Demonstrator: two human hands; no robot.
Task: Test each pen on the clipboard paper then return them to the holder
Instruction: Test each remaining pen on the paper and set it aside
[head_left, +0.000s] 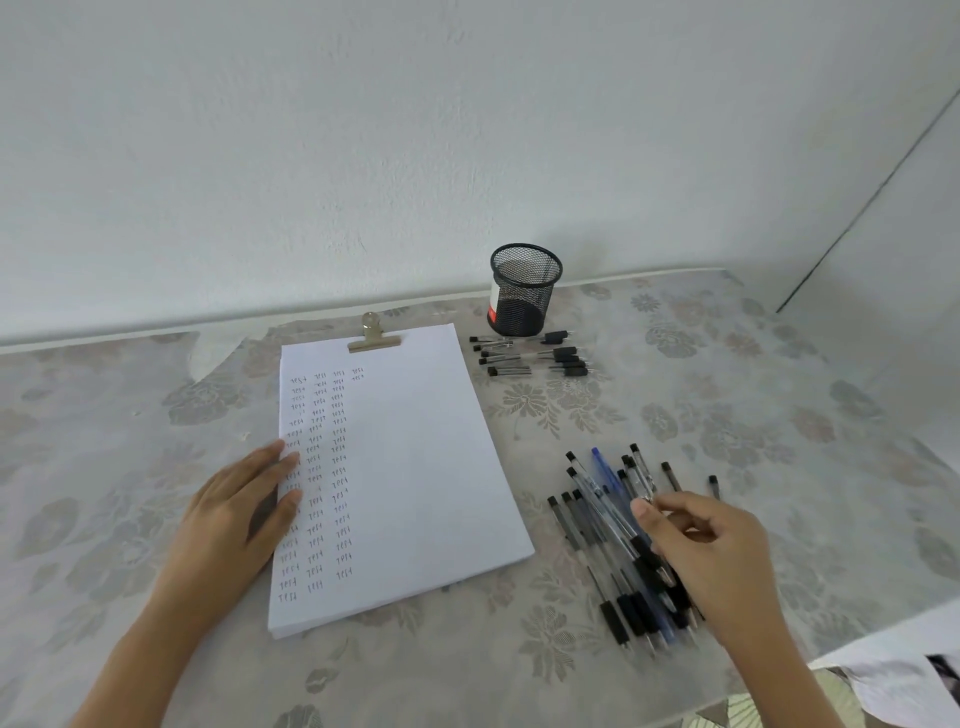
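A white paper stack (415, 467) sits clipped under a metal clip (373, 338), with columns of small written marks down its left side. My left hand (244, 509) lies flat with straight fingers on the paper's left edge. To the right lies a pile of several pens (608, 525), mostly black, one blue. My right hand (711, 551) is over that pile, thumb and fingers pinching one pen from the pile. A black mesh holder (524, 291) stands upright at the back, looking empty. Several more black pens (530, 356) lie in a row just in front of it.
The table (727, 395) has a pale floral cloth and stands against a white wall. Its right edge falls away at the far right, where a white cloth (893, 675) shows at the lower corner.
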